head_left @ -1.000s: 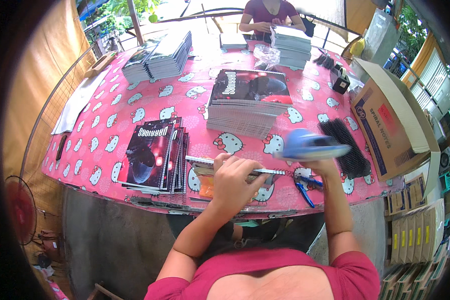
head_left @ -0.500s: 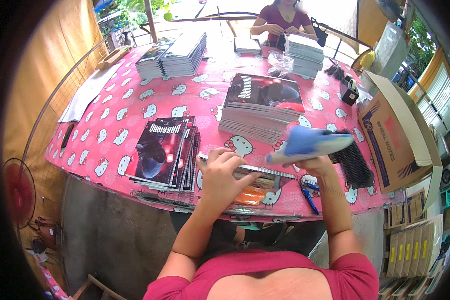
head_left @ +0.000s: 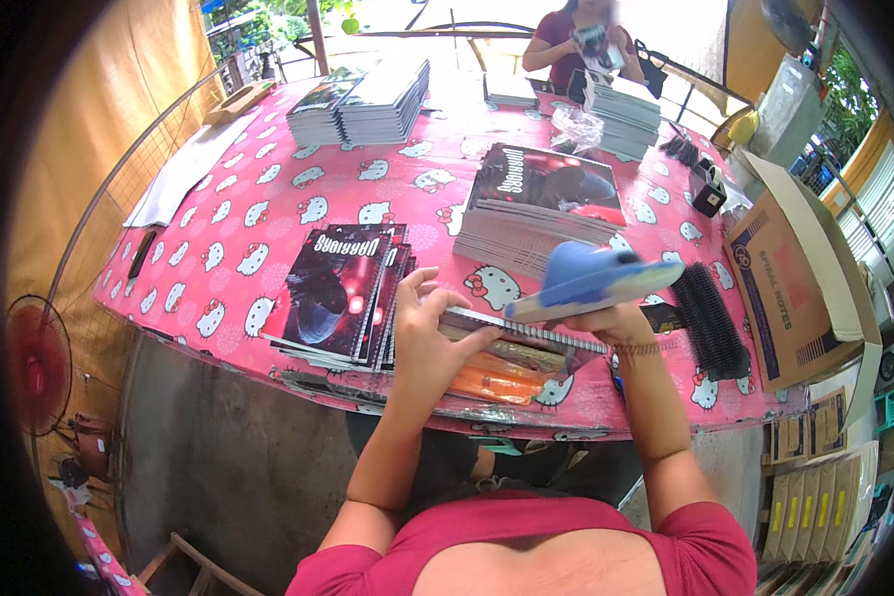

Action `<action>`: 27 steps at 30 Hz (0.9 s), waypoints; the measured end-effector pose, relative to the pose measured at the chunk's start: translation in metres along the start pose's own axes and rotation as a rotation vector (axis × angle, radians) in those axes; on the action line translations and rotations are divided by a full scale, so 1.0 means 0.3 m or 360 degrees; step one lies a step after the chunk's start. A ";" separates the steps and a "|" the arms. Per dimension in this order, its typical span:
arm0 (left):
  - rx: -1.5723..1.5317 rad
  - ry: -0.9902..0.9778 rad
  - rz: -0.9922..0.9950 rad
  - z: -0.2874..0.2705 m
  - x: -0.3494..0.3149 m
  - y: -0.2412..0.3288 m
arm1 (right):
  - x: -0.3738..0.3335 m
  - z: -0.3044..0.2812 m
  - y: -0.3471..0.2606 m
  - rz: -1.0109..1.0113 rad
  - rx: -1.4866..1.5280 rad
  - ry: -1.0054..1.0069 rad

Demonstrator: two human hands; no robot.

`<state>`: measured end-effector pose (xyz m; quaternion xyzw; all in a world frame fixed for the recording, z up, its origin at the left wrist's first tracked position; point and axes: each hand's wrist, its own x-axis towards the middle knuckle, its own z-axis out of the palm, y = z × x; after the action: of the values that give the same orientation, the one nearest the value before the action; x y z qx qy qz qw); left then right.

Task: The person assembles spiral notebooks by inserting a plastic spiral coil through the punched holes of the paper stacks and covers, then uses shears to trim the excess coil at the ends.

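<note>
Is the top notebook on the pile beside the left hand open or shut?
Shut: the top spiral notebook lies flat, its dark cover facing up.

The camera sits on this worker's head, tipped down past the maroon shirt (head_left: pixel 512 509), facing across the pink tabletop (head_left: pixel 414 215). Its wide, bending view has the left hand (head_left: pixel 427 323) and right hand (head_left: pixel 608 322) close below, a co-worker (head_left: pixel 564 74) well off opposite.

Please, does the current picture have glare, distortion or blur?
Head view: daylight washes out the background and whitens the far part of the table; head view: its near edge bends and the corners go black; head view: left hand and right hand look fairly sharp.
</note>
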<state>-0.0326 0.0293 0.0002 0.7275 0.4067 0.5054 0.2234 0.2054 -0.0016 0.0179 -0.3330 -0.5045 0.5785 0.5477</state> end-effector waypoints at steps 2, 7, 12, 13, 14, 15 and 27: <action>-0.0014 0.0007 0.0040 -0.004 -0.001 -0.007 | 0.067 -0.056 0.041 0.0017 -0.1425 -0.0057; -0.0398 0.0012 -0.0275 -0.014 -0.014 -0.059 | 0.083 0.011 0.044 -0.0029 -0.0452 0.0080; -0.1037 0.0143 -0.0421 0.003 -0.032 -0.053 | 0.153 0.005 0.052 -0.0029 -0.1192 0.0084; -0.1093 0.0171 -0.0414 -0.002 -0.028 -0.066 | 0.134 0.042 0.048 -0.0041 -0.0649 0.0022; -0.1159 0.0177 -0.0416 0.006 -0.033 -0.075 | 0.110 0.057 0.044 -0.0039 -0.0106 -0.0015; -0.1225 0.0183 -0.0418 0.013 -0.037 -0.082 | 0.131 0.006 0.057 -0.0308 -0.1164 -0.0210; -0.1040 0.0197 -0.0416 -0.011 -0.072 -0.156 | 0.178 -0.023 0.101 0.0024 -0.1512 0.0045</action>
<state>-0.0564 0.0380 -0.0450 0.5274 0.3261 0.6192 0.4818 0.1934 0.0551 -0.0038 -0.5581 -0.7031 0.2831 0.3375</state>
